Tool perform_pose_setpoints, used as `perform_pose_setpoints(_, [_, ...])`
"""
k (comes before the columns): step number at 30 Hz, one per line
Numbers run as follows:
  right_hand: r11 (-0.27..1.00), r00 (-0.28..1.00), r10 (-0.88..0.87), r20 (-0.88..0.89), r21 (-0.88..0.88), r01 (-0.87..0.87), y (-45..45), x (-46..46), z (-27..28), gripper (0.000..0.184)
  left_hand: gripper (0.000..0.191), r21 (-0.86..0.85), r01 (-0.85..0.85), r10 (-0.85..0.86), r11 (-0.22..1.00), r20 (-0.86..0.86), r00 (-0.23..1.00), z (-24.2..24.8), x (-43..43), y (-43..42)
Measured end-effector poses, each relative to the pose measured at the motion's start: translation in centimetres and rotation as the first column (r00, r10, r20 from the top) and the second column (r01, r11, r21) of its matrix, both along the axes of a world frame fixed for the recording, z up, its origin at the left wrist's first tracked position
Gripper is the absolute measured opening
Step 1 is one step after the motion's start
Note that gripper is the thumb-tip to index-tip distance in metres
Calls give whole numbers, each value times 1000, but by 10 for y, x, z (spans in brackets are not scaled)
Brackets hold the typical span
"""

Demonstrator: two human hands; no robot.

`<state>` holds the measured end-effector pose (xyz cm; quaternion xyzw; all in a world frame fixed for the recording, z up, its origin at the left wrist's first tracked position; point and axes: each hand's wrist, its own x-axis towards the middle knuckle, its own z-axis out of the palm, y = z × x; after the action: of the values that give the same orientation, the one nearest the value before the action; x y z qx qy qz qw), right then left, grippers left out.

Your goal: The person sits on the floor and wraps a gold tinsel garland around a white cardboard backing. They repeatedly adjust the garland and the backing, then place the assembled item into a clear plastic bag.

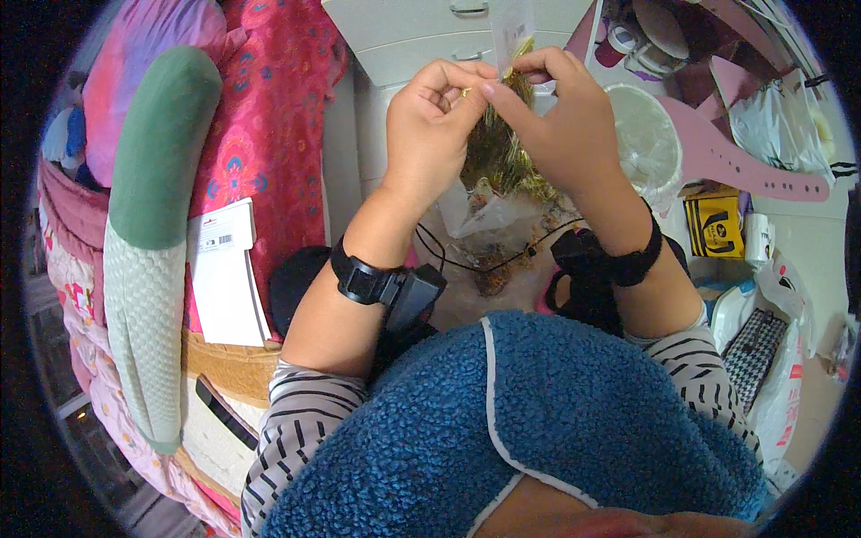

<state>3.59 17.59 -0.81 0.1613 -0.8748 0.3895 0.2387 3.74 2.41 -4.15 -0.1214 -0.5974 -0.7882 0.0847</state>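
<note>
My left hand [436,114] and my right hand [564,114] meet at the fingertips near the top middle. Between my left thumb and index finger shows a small yellow-gold piece [465,93]; what exactly it is cannot be made out. My right thumb touches the left fingertips, while its other fingers curl by the upper edge of a clear plastic bag [512,33]. Below and behind both hands lies a bunch of dried yellow-green plant stems [501,151], partly covered by the hands. Loose brown plant bits [494,276] lie lower down on clear plastic [479,218].
A lined waste bin [642,141] stands to the right, beside a yellow box [714,225] and plastic bags [773,114]. White drawers [403,27] are ahead. On the bed at left lie a long green-and-white cushion [161,155] and white cards [225,289]. A black cable [464,267] crosses below the hands.
</note>
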Motion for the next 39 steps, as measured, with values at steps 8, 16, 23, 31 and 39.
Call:
perform_pose_setpoints(8, [999, 998, -51, -24, 15, 52, 2, 0, -7, 17, 9, -188, -6, 15, 982, 46, 999, 1, 0, 3])
perform_pose_setpoints(16, [983, 996, -82, -16, -167, 79, 26, -15, -2, 20, 19, -316, -32, 59, 948, 77, 995, 5, -10, -10])
perform_pose_setpoints(23, [909, 996, -5, 94, -414, 44, 51, -29, -1, 21, 20, -525, -118, 127, 843, -18, 992, 15, -16, -35])
perform_pose_setpoints(31, [848, 972, 171, 159, -526, -63, 61, -30, 0, 21, 23, -395, -64, 128, 917, 139, 982, 19, -15, -34])
perform_pose_setpoints(39, [816, 941, 259, 217, -571, -93, 61, -29, 0, 21, 18, -261, -93, 136, 961, 151, 979, 13, -18, -35])
